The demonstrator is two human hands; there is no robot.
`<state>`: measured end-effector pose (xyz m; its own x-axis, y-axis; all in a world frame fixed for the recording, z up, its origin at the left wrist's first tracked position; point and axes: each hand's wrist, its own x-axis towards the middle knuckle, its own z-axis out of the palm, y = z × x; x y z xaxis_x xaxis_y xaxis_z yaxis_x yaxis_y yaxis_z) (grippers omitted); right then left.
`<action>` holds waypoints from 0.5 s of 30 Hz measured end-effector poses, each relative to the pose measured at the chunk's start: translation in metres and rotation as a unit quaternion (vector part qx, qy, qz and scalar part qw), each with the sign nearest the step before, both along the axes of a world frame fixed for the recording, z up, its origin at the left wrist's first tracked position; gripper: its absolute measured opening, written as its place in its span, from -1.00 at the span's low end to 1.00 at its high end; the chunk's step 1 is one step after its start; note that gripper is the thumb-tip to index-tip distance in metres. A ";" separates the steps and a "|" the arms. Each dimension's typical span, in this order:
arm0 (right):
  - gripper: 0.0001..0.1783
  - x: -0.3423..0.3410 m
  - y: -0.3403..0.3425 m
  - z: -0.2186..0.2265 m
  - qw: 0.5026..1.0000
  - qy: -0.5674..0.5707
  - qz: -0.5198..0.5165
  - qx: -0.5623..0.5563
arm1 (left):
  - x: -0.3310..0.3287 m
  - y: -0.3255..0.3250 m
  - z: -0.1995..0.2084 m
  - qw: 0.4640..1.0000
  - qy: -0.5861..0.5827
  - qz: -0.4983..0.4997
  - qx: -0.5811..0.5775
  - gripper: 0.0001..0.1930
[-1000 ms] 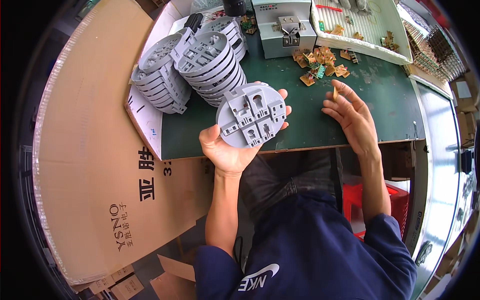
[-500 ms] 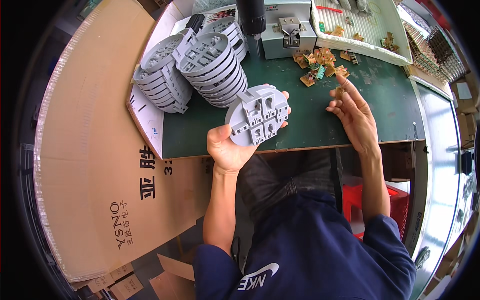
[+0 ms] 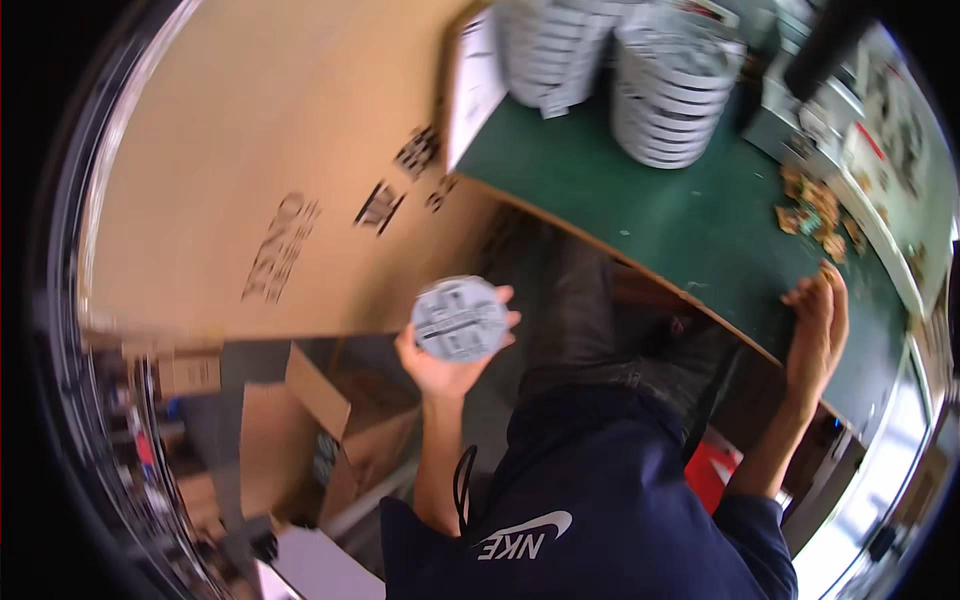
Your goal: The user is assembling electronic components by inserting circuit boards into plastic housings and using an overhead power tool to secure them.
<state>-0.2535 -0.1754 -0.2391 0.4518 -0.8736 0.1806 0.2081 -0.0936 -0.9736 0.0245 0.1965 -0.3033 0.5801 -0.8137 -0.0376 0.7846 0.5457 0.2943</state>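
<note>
My left hand (image 3: pixel 440 372) grips a round grey plastic housing (image 3: pixel 461 319) by its edge, off the table's front edge and above the floor. Its slotted, moulded face is turned up, though blurred by motion. My right hand (image 3: pixel 818 325) is over the right part of the green tabletop, fingertips pinched together. A small brown piece (image 3: pixel 828 272) seems to be between them, too blurred to make out well. Just beyond those fingertips lies a loose pile of small brown and green pieces (image 3: pixel 815 212).
Stacks of grey round housings (image 3: pixel 672 105) stand on the green table (image 3: pixel 610 205). A metal device (image 3: pixel 790 115) and a white tray (image 3: pixel 885 235) are at the far right. To the left are a large cardboard sheet (image 3: pixel 250 160) and an open carton (image 3: pixel 345 430) on the floor.
My view has swung left and down. The left hand has carried the grey housing away from the table, to the left. My right hand stays near the pile, its fingers drawn closer together.
</note>
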 end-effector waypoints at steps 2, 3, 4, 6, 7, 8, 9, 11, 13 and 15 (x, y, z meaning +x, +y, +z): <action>-0.53 -0.002 -0.003 -0.005 1.000 0.006 0.009 -0.021 | -0.012 0.080 -0.013 0.979 0.075 0.187 0.032 -0.07; -0.53 0.000 -0.001 -0.005 1.000 0.003 0.006 -0.016 | -0.015 0.125 -0.021 0.959 0.061 0.273 0.055 -0.14; -0.53 0.003 0.001 -0.004 1.000 -0.003 0.002 -0.010 | -0.016 0.173 -0.026 0.943 0.003 0.328 0.046 -0.18; -0.53 0.001 -0.001 -0.006 0.999 0.028 0.027 -0.030 | -0.017 0.260 -0.036 0.883 -0.041 0.466 0.045 -0.17; -0.55 0.002 -0.001 -0.006 0.999 0.019 0.041 -0.013 | -0.017 0.306 -0.037 0.814 -0.068 0.573 0.073 -0.10; -0.57 0.003 -0.001 -0.005 0.999 0.010 0.049 0.002 | -0.015 0.341 -0.033 0.734 -0.092 0.665 0.098 -0.03; -0.57 0.001 -0.003 -0.006 0.999 0.009 0.051 0.000 | -0.013 0.364 -0.024 0.731 -0.001 0.682 0.023 0.05; -0.62 -0.008 -0.009 -0.013 0.999 0.029 0.027 -0.012 | -0.002 0.375 -0.014 0.720 0.137 0.676 -0.077 0.13; -0.63 -0.001 -0.001 -0.002 0.999 0.045 -0.005 -0.023 | 0.001 0.374 -0.023 0.799 0.128 0.585 -0.044 0.07; -0.63 0.011 0.015 0.011 0.994 0.068 -0.059 -0.058 | 0.017 0.323 -0.036 0.901 0.099 0.422 0.022 -0.12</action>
